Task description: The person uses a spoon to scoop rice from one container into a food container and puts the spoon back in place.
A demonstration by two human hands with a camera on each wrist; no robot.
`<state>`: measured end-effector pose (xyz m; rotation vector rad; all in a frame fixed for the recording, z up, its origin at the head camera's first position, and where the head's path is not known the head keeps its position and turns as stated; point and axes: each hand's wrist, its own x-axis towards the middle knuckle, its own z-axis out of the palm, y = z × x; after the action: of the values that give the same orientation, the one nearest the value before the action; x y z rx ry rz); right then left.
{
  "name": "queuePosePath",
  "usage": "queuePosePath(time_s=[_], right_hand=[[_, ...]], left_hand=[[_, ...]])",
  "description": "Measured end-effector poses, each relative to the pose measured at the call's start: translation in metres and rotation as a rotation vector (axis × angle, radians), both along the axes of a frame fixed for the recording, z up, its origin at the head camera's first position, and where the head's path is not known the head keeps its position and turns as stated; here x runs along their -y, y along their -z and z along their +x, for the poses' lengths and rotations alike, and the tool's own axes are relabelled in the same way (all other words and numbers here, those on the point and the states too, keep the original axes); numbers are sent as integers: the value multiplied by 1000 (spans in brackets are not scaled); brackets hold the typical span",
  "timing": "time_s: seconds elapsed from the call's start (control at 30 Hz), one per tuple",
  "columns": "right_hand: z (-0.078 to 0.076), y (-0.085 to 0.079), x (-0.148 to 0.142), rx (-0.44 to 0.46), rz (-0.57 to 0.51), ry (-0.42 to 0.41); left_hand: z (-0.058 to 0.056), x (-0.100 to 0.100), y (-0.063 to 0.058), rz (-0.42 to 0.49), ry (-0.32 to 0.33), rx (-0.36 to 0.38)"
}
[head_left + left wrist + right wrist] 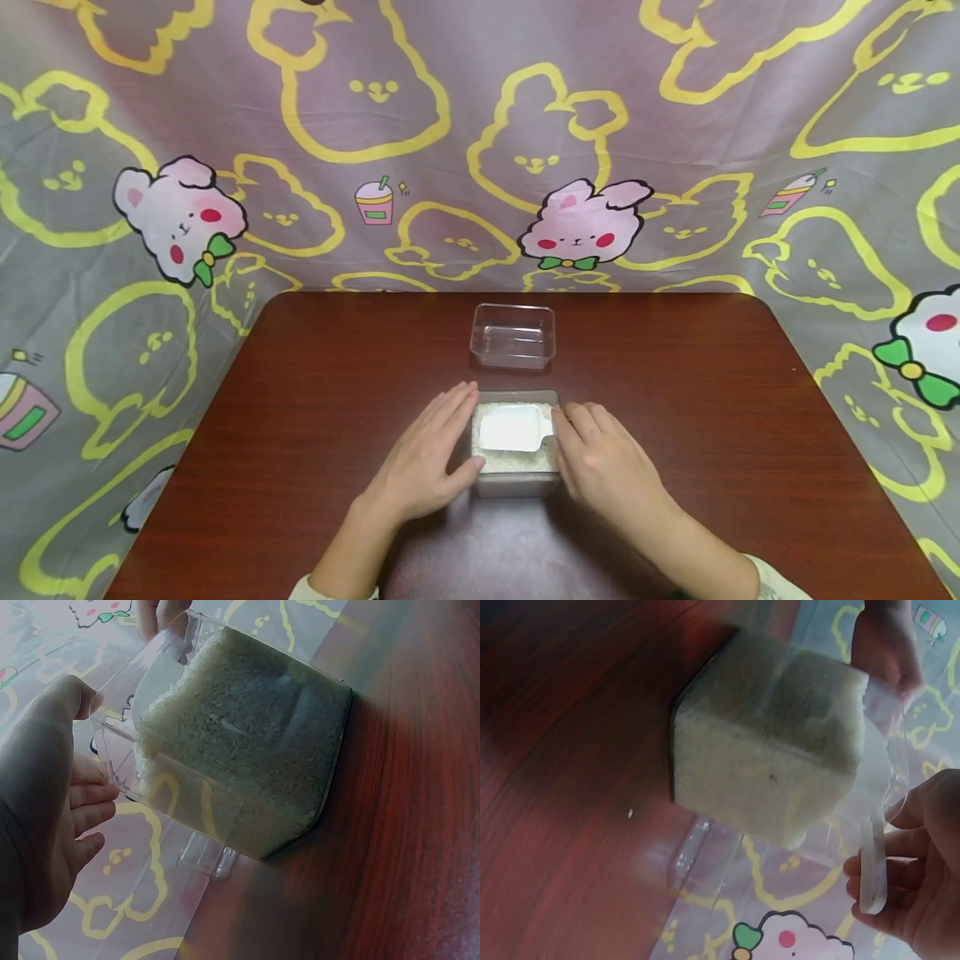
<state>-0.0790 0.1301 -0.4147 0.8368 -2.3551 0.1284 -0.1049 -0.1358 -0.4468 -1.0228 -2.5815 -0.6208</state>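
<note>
1. While one left hand (pixel 426 458), fingers straight, is touching one rice-filled container (pixel 517 486), one right hand (pixel 606 458) is gripping one scoop (pixel 510 428).
2. That scoop is lying over rice (pixel 517 463).
3. Behind the container, one clear tray (pixel 512 360) is sharing the surface (pixel 675 375).

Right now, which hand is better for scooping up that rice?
Probably the right hand: it holds the white scoop by its handle. The left hand holds no scoop; it's beside the clear container.
</note>
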Motion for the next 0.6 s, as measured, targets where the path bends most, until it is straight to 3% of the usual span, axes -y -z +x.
queuePosePath(time_s=[0.23,0.6], right_hand=[[-1,3,5,41,-47,30],[-4,4,7,-56,-62,-4]], left_hand=[[1,-1,0,8,6,20],[1,0,1,15,-1,45]])
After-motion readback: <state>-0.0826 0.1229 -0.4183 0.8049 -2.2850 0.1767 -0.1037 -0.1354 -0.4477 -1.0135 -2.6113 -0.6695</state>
